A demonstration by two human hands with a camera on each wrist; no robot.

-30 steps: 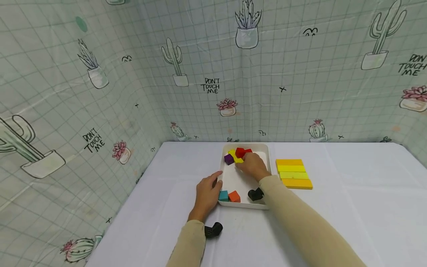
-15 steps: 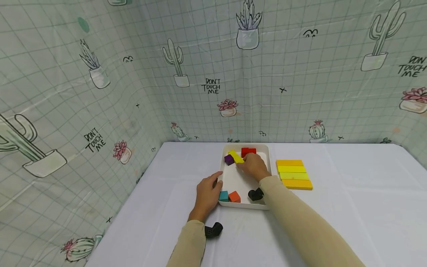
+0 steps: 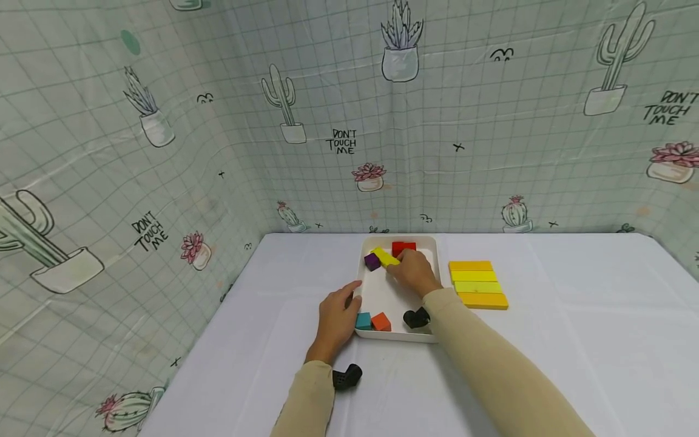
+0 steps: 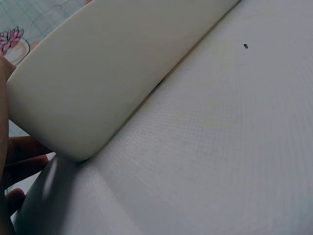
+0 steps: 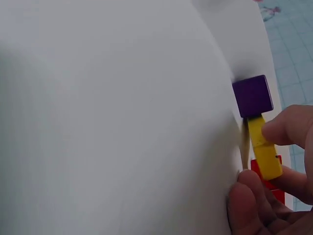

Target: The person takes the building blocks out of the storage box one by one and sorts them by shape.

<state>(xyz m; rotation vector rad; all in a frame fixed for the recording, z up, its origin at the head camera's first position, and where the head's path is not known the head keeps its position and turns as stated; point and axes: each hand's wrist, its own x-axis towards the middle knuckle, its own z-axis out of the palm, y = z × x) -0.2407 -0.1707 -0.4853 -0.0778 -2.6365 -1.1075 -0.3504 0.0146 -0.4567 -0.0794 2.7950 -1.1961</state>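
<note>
My left hand [image 3: 335, 315] rests at the left rim of a white tray [image 3: 395, 338], thumb and forefinger at the edge. In the left wrist view the tray's outer wall [image 4: 107, 73] fills the upper left, with fingertips around its corner. Inside the tray's far end, my right hand [image 3: 415, 273] pinches yellow blocks [image 3: 385, 257] lying end to end. The right wrist view shows a finger on one yellow block [image 5: 266, 159] and other fingertips beside it. A purple cube [image 3: 372, 261] touches the end of the yellow row. Red blocks [image 3: 403, 247] stand just beyond my fingers.
A teal cube [image 3: 363, 321] and an orange cube [image 3: 381, 322] lie at the tray's near left corner. Flat yellow and orange bars [image 3: 478, 285] lie side by side to the right of the tray. A patterned cloth backdrop [image 3: 327, 97] borders the white table [image 3: 573, 340].
One red block has shifted right, into line beside the other. The yellow blocks have turned slightly into a straighter row under my right hand. My left hand has stayed at the tray rim.
</note>
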